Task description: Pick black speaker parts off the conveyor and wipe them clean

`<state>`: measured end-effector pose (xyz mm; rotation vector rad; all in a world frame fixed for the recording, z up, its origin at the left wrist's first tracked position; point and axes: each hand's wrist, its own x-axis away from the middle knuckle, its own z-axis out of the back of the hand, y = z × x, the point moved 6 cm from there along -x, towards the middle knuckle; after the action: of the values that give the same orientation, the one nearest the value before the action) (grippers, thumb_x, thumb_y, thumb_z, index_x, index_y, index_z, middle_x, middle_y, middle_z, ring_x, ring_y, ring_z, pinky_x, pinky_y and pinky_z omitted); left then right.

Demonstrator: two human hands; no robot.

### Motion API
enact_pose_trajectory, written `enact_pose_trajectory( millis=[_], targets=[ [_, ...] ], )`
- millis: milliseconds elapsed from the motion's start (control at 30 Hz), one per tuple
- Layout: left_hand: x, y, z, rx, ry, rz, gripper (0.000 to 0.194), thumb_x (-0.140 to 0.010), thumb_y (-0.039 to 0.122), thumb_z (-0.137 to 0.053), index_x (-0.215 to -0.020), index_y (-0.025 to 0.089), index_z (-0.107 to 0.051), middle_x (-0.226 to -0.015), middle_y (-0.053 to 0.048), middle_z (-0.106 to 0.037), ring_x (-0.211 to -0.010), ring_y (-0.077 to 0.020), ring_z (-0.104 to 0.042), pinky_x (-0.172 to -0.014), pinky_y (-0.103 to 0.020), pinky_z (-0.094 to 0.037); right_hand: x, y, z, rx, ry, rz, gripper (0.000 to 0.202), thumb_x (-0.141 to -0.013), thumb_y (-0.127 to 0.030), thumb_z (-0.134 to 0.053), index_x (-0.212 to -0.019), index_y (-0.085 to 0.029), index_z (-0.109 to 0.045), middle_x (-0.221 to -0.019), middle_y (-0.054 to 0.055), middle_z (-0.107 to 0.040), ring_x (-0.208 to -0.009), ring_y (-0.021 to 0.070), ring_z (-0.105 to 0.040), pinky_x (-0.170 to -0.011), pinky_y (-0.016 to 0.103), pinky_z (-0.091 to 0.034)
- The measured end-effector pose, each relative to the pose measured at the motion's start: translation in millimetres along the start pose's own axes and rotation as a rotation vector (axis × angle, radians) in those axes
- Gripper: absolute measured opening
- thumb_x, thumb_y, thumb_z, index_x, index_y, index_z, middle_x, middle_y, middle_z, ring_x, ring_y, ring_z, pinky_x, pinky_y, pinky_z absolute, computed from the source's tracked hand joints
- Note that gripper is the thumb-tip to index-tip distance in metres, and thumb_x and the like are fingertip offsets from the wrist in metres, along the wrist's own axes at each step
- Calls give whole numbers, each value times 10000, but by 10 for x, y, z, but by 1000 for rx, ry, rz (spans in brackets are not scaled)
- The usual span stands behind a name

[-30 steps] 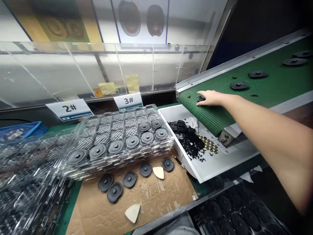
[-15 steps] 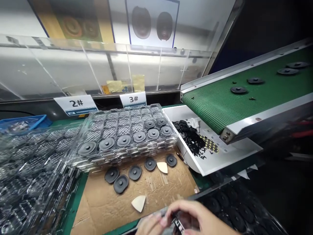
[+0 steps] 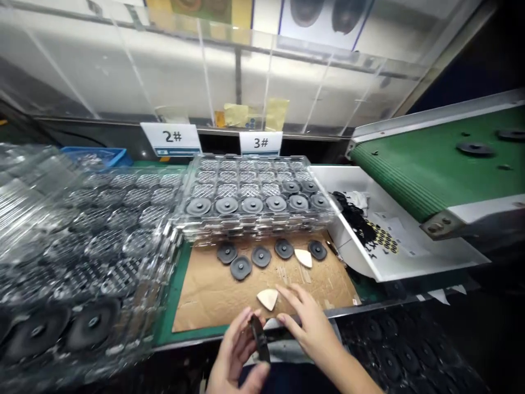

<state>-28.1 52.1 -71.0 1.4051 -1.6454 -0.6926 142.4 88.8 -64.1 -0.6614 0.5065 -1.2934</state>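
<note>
At the cardboard's [image 3: 205,298] near edge, I've got left hand [image 3: 230,355] fingers gripping a black disc [image 3: 260,338], edge-on; right hand [image 3: 314,324] fingers spread, just beside a cream wedge [image 3: 267,299].

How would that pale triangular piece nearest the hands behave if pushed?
The pale triangular piece would probably slide, not roll, since it lies flat with pointed corners. It looks small, so likely light. The cardboard beneath may add drag.

Bright light whitens a pale wall [image 3: 397,30] bearing posters [image 3: 326,22]. Below, clear plastic dividers [image 3: 268,76] split a long rack. Paper signs [image 3: 171,139] reading 2# and 3# face a green bench [image 3: 172,298]. A green conveyor belt [image 3: 430,150] enters at right, darkness above it.
</note>
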Motion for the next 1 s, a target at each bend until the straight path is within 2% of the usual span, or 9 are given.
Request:
enact_pose_trajectory(
  millis=[133,267,333,433,533,667,767,900,1000],
  targets=[
    [13,41,415,498,92,198,360,-706,429,-623,-1057,349,-619,-1095,-24,-679,-977,-268,-634,-774,-319,-534,-287,160,-364,62,9,33,351,-798,-269,-523,-1139,-219,-589,-1116,134,-538,-1018,300,-519,-866,522,-427],
    [111,63,618,627,126,230,456,-616,463,-671,-1053,349,-617,-1116,-8,-666,-1031,-264,-606,-828,-301,-513,-368,207,-506,22,25,66,293,-837,-220,-432,-1070,-165,-601,-999,120,-527,-943,261,-543,-839,462,-455],
    [153,86,628,617,149,246,490,-630,420,-682,-1103,336,-586,-1159,-36,-639,-1055,-273,-591,-881,-336,-484,-379,102,-472,-17,18,64,278,-850,-231,-433,-1080,-169,-576,-877,80,-532,-788,216,-559,-747,405,-490],
    [171,141,572,574,166,258,509,-698,368,-651,-1183,270,-533,-1216,-98,-593,-1095,-277,-562,-989,-401,-388,-374,-288,-379,-91,-11,54,282,-868,-247,-445,-1139,-196,-504,-798,29,-542,-621,147,-525,-610,290,-492],
    [141,199,492,520,145,235,555,-676,360,-678,-1192,220,-531,-1230,-113,-578,-1141,-282,-517,-1013,-392,-361,-339,-871,-315,-203,-89,95,230,-875,-246,-459,-1099,-231,-510,-920,24,-583,-709,126,-557,-625,230,-476],
    [104,186,450,452,158,295,527,-663,362,-692,-1158,232,-565,-1172,-84,-616,-1087,-249,-553,-917,-313,-447,-284,-1516,-299,-363,-268,303,201,-866,-153,-439,-1021,-204,-557,-899,24,-601,-807,127,-561,-725,231,-455],
    [80,186,446,418,193,288,516,-652,363,-701,-1139,240,-582,-1114,-74,-645,-1027,-234,-586,-856,-287,-482,-333,-1609,-372,-315,-383,313,202,-876,-131,-425,-990,-195,-579,-869,19,-608,-787,114,-564,-720,215,-451],
    [63,191,403,381,209,292,515,-633,353,-721,-1123,251,-599,-973,-46,-694,-952,-210,-615,-890,-309,-465,-425,-1600,-282,-302,-164,399,227,-873,-139,-417,-1053,-154,-555,-885,50,-609,-817,135,-561,-768,250,-446],
    [45,215,353,403,170,314,560,-549,400,-759,-1078,269,-628,-1060,-43,-680,-967,-220,-613,-883,-297,-467,-316,-1531,-227,-344,-321,385,230,-864,-119,-435,-1049,-180,-556,-888,26,-613,-799,117,-562,-742,219,-444]
  ],
)
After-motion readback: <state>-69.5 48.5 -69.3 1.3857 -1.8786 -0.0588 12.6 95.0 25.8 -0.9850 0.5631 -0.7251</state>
